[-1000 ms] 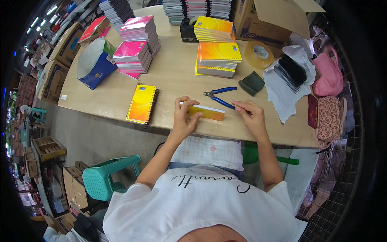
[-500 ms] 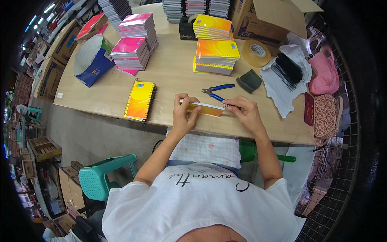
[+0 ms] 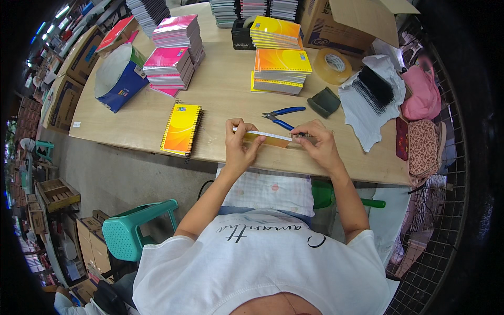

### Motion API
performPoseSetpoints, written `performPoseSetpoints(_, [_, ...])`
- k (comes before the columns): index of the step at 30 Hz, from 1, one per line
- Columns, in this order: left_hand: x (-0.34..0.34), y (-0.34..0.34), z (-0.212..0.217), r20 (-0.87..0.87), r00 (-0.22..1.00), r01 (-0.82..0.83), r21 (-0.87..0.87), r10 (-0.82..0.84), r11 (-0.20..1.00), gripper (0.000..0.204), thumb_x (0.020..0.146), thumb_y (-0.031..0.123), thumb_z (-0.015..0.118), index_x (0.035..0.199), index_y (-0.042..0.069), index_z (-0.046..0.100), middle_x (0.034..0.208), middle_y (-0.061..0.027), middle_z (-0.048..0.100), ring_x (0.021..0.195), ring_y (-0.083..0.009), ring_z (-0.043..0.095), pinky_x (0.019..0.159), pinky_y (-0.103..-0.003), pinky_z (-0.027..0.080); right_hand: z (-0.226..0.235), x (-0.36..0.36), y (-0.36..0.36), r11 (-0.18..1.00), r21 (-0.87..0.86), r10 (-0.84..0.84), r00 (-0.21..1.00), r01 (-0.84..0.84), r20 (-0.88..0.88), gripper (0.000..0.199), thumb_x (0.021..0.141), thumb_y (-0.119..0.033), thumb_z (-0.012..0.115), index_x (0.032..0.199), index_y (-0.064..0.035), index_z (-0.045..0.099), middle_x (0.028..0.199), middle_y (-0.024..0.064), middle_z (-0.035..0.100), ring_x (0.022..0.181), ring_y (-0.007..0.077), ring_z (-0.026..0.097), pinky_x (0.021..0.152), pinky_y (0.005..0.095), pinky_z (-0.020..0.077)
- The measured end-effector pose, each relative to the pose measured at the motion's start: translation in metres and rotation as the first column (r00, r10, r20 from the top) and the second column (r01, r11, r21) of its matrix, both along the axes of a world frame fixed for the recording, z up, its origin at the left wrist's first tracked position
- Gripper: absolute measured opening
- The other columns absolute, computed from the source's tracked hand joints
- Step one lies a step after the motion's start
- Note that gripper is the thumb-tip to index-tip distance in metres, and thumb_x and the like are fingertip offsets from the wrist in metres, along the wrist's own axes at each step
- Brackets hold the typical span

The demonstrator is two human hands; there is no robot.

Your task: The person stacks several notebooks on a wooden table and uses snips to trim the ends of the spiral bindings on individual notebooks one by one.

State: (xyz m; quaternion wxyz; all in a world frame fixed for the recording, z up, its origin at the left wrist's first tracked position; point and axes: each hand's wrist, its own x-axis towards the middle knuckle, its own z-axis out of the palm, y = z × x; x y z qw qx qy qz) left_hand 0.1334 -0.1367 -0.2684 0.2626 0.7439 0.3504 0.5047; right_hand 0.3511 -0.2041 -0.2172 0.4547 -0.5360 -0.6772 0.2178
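My left hand (image 3: 241,147) grips a small yellow-orange notebook (image 3: 273,140), held on edge with its punched white page edge upward. At its right end my right hand (image 3: 321,147) pinches a black spiral wire (image 3: 300,135); how far the wire runs through the holes is too small to tell. Just beyond the hands lies a pair of blue-handled cutting pliers (image 3: 289,111). To the left, yellow notebooks with black spirals (image 3: 181,128) lie piled near the table's front edge. More black spiral wires (image 3: 375,90) rest on crumpled white paper (image 3: 362,126) at the right.
Yellow notebook stacks (image 3: 282,62) and pink ones (image 3: 167,65) stand farther back. A tape roll (image 3: 336,65), a dark green block-like object (image 3: 324,103), a cardboard box (image 3: 336,26), a blue box (image 3: 123,86) and pouches (image 3: 422,144) surround the work area. A green stool (image 3: 123,236) stands at left.
My right fingers have shifted slightly at the notebook's right end, and the wire there shows at a different angle. The notebook tilts a little differently in my left hand.
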Motion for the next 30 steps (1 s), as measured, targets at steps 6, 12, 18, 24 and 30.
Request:
performPoseSetpoints(6, [0.002,0.000,-0.003,0.047,0.999,-0.001,-0.044,0.003,0.999,0.031,0.072,0.011,0.078,0.091,-0.002,0.057,0.091,-0.0114,0.049,0.093,-0.0265,0.046,0.079,-0.036,0.042,-0.009,0.001,0.005,0.991,0.131,-0.011,0.998,0.002,0.069,0.018,0.069,0.005,0.068,0.084,-0.0049,0.067,0.087,0.0079,0.066,0.085,0.0240,0.061,0.078,0.0345,0.0471])
performPoseSetpoints(12, [0.003,0.000,-0.004,0.060,0.998,0.022,-0.067,-0.018,0.998,0.028,0.074,0.010,0.078,0.089,0.000,0.057,0.094,-0.0103,0.043,0.093,-0.0241,0.044,0.083,-0.032,0.039,-0.009,0.000,0.002,0.993,0.111,0.053,0.998,-0.050,-0.027,0.020,0.068,0.008,0.067,0.084,-0.0045,0.067,0.089,0.0081,0.065,0.087,0.0239,0.062,0.079,0.0348,0.0473])
performPoseSetpoints(18, [0.004,0.000,-0.003,0.070,0.997,0.022,-0.083,-0.016,0.996,0.026,0.075,0.011,0.077,0.088,0.002,0.056,0.095,-0.0099,0.040,0.094,-0.0232,0.042,0.086,-0.031,0.038,-0.008,0.005,0.001,0.990,0.095,0.106,0.993,-0.101,-0.044,0.021,0.071,0.007,0.067,0.090,-0.0027,0.066,0.090,0.0098,0.065,0.088,0.0249,0.061,0.080,0.0350,0.0472])
performPoseSetpoints(24, [0.006,-0.002,-0.001,0.101,0.995,0.020,-0.103,-0.009,0.994,0.027,0.074,0.012,0.077,0.087,0.002,0.056,0.094,-0.0098,0.040,0.094,-0.0235,0.042,0.086,-0.032,0.037,0.002,-0.005,-0.006,0.999,-0.048,0.023,1.000,-0.022,0.005,0.013,0.080,-0.005,0.066,0.092,-0.0018,0.063,0.085,0.0107,0.063,0.088,0.0274,0.061,0.073,0.0352,0.0480])
performPoseSetpoints(30, [0.005,-0.003,-0.004,0.061,0.998,0.005,-0.049,-0.002,0.999,0.027,0.074,0.013,0.077,0.086,0.003,0.055,0.094,-0.0101,0.040,0.092,-0.0238,0.042,0.085,-0.032,0.037,0.007,-0.010,-0.005,0.999,-0.047,0.003,0.967,0.009,0.255,0.019,0.084,-0.014,0.065,0.099,-0.0050,0.060,0.091,0.0100,0.059,0.086,0.0314,0.061,0.069,0.0392,0.0495])
